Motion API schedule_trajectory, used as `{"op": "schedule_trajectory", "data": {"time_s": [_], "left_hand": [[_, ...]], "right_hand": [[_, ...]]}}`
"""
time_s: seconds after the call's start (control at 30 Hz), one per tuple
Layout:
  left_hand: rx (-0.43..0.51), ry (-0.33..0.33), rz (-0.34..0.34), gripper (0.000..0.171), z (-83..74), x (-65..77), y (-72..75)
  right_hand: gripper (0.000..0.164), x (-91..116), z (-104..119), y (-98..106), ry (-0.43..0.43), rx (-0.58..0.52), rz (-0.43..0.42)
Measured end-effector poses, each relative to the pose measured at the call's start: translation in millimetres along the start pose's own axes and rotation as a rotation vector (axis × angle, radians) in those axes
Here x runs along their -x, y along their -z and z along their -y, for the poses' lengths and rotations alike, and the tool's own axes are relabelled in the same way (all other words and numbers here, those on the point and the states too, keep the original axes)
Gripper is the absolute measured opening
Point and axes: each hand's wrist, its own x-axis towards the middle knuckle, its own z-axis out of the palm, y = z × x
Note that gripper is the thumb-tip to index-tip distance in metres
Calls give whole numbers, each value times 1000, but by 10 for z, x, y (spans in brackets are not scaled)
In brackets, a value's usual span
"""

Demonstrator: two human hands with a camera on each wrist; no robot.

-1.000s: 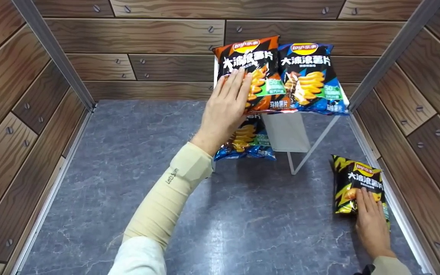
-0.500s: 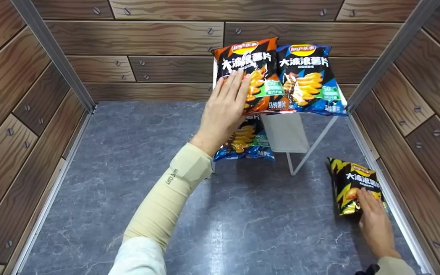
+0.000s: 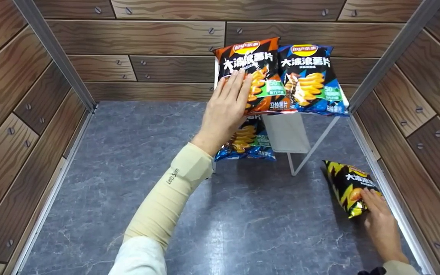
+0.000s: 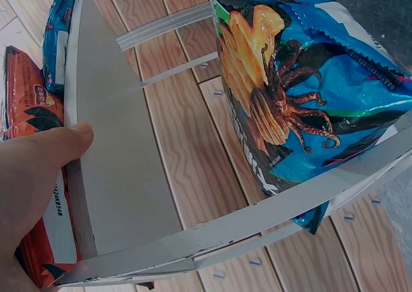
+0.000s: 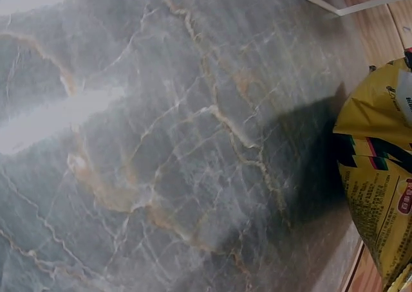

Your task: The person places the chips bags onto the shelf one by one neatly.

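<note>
In the head view my left hand lies over the orange-and-black bag of potato chips on the upper tier of a white rack. From below, the left wrist view shows its thumb against the edge of the upper shelf, so bag and shelf are pinched together. At lower right my right hand grips a yellow-and-black bag of potato chips, fingers on its front; the thumb is hidden. That bag is tilted, and its yellow back shows in the right wrist view.
A blue bag of chips lies beside the orange one. Another blue bag sits on the lower tier, its octopus picture visible. Wood-patterned walls enclose the grey marbled floor.
My right hand has moved slightly right and down, and the yellow-and-black bag has turned and tipped in its grip. The left hand stays on the orange bag.
</note>
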Motion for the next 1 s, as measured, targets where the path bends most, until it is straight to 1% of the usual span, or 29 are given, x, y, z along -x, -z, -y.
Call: {"op": "schedule_trajectory", "data": {"time_s": [0.13,0.3,0.5,0.67,0.87,1.0], "left_hand": [[8,4,3,81,1,-1,0],[9,6,14,85,3,-1,-8],[0,3,26,86,-2,2,-3],[-3,3,18,86,-2,-3,1],[-3,6,15,87,-4,1,-3],[-6,8,18,87,-8,1,-1]], "right_hand": [[77,-23,70,17,22,-8,-16],[77,-45,152,17,40,-20,-51],[77,-68,278,60,34,-38,-77],[75,-103,390,119,46,-52,-117],[76,-111,534,192,17,-67,-169],[76,-126,632,224,-6,-67,-180]]}}
